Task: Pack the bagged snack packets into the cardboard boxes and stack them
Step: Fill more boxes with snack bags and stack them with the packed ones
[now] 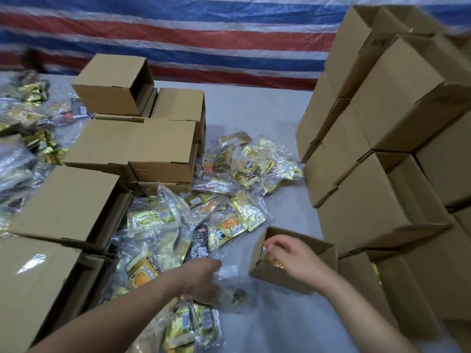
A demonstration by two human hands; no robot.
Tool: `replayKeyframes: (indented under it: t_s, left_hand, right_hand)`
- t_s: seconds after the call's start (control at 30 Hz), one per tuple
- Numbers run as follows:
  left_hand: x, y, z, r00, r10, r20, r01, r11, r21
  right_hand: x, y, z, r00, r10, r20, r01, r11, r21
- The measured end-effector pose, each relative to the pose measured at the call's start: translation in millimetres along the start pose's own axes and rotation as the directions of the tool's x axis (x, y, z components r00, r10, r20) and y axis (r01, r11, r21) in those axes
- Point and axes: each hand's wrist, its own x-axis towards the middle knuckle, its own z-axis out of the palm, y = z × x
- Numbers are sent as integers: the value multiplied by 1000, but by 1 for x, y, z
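At six o'clock, nearest the person, the left hand (204,278) reaches into the near edge of the loose bags (183,240). Its fingers are curled on a clear bag (228,275) of snack packets; blur hides how firm the grip is. Just beyond, at five o'clock, the right hand (290,256) sits over the open box (277,276), which stands on the table (275,327). Its fingers (271,247) are bent down into the box mouth, touching or pinching the gold packets (270,259) already inside; which of the two cannot be told.

The step in hand looks like filling: one load is being tucked into the box while the other hand fetches the next bag. The next move likely calls for lifting that bag clear of the others, whose slippery film may drag neighbours along, and carrying it a short way toward three o'clock into the box. The right hand would need to make room, and the box is light, so it may need steadying.

Further out, the bags spread toward twelve o'clock. At nine to eleven o'clock stand closed boxes (132,146). At one to four o'clock rises the stack (382,159) of boxes, where the filled box probably goes. More bags (28,138) lie at ten o'clock, and a striped tarp (193,36) hangs at the back.
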Motion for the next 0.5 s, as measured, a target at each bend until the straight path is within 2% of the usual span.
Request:
replayKeyframes:
  t_s: [0.1, 0.23, 0.37, 0.5]
  left_hand:
    - [-23, -2, -33, 992, -40, -118, 8, 966, -260]
    - [-56, 12, -100, 961, -32, -276, -115, 857, -501]
    - [-72, 47, -160, 911, 14, -411, -264, 786, -559]
    - [-68, 76, -188, 902, -2, -433, -311, 692, -651]
  right_hand:
    - [-14, -16, 14, 994, -100, 41, 99, 995, 21]
    - [-26, -43, 29, 946, -257, 196, 301, 923, -240]
    - [-11, -71, 25, 907, -421, 36, 375, 764, -525]
    - [-1, -87, 3, 783, -592, -190, 410, 721, -559]
